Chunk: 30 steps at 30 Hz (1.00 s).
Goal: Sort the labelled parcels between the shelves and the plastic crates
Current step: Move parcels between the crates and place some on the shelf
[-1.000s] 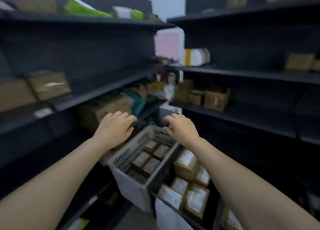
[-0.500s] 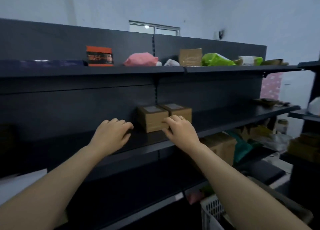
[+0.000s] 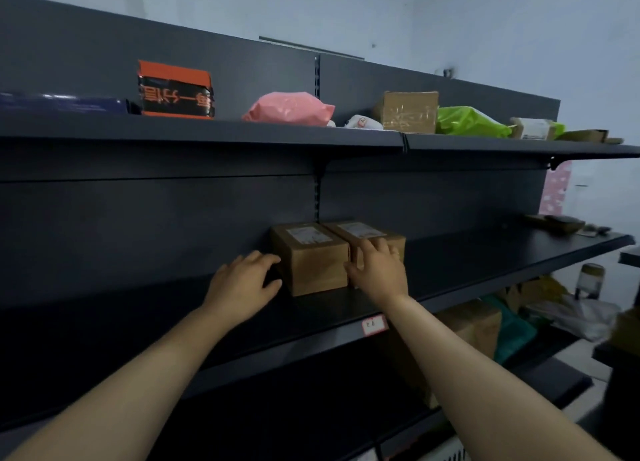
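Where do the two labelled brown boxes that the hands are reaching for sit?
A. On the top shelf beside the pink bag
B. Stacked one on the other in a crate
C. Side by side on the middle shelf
C: the left box and right box stand side by side on the middle shelf, with the left hand and right hand at them.

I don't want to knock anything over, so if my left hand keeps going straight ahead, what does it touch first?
Probably the left cardboard box: your left hand points at its left side, fingertips nearly there. Depth is uncertain.
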{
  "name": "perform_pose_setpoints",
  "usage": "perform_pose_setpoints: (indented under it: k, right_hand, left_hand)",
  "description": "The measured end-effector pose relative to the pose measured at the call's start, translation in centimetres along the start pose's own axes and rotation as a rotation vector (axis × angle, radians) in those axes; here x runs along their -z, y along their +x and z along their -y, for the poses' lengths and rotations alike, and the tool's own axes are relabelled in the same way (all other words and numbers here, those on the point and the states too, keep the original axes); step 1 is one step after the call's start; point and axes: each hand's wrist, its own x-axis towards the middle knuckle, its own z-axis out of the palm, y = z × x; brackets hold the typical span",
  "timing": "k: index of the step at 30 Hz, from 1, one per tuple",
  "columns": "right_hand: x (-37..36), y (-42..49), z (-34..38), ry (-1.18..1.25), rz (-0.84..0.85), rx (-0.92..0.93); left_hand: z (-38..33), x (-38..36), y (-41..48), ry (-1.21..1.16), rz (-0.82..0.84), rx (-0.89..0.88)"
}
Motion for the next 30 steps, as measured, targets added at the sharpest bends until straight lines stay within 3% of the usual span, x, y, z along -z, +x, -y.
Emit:
perform_pose_setpoints:
  k: [5,12,14,17,21,24,30]
  right_hand:
    - [-1.9,5.7,-4.4,0.047,-0.04,-0.134]
    - [-4.9,12.3,-8.7,0.404,-0.148,-0.441]
    - [-5.3,13.2,-9.3,0.445,-0.172,-0.466]
    - [-5.6,14.5,-10.4,0.494,-0.194,-0.553]
    - [-6.4,15.5,-11.7,0.763,0.023,-0.681]
    - [-7.2,15.0,-12.0,1.059,0.037,-0.597]
    - [-6.1,13.9,-12.2,1.242,0.136,-0.573]
  left_hand:
    - [-1.0,-3.3,5.7,0.054,0.014,0.028]
    - [-0.6,-6.8,11.6,-0.098,-0.044,0.304]
    - [-0.3,-7.9,12.5,-0.231,-0.036,0.372]
    - [-0.2,-9.0,13.2,-0.611,-0.046,0.541]
    - [-1.2,-9.9,13.5,-1.221,0.08,0.822]
    - [-1.5,-10.5,13.9,-1.327,0.138,0.849]
    - [-0.6,-9.9,12.4,-1.462,0.121,0.852]
